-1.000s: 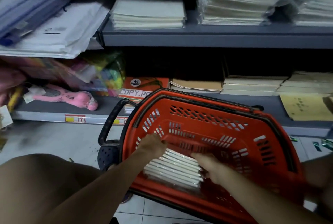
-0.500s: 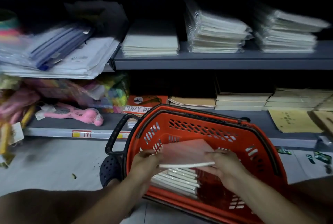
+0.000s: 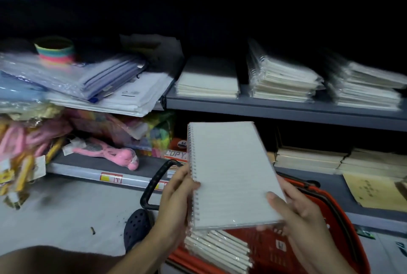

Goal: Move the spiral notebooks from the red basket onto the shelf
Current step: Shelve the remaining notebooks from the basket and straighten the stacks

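Notebook (image 3: 231, 172) now raised from red basket (image 3: 343, 225), both hands gripping it, stacked shelf (image 3: 286, 108) beyond.

I looked at dim grey metal shelving (image 3: 286, 108) against a dark back wall (image 3: 220, 20), standing on a pale tiled floor (image 3: 66, 212).

Held spiral notebook (image 3: 233, 172): pale grey-white cover, faint horizontal ruling, white wire coil. Basket (image 3: 343, 225): red, black handle (image 3: 154, 182). Notebook stack in basket (image 3: 220, 249): cream page edges (clear wrap). Shelf (image 3: 286, 108): grey-blue edge; stacks on it at 12–2 o'clock (image 3: 284, 79) off-white. Ring at 10 o'clock (image 3: 56, 52): rainbow stripes – green, yellow, pink. Toy at 9 o'clock (image 3: 105, 153): pink. Shoe (image 3: 137, 227): dark navy, perforated. Envelopes at 3 o'clock (image 3: 372, 190): tan. Floor (image 3: 66, 214): light grey.
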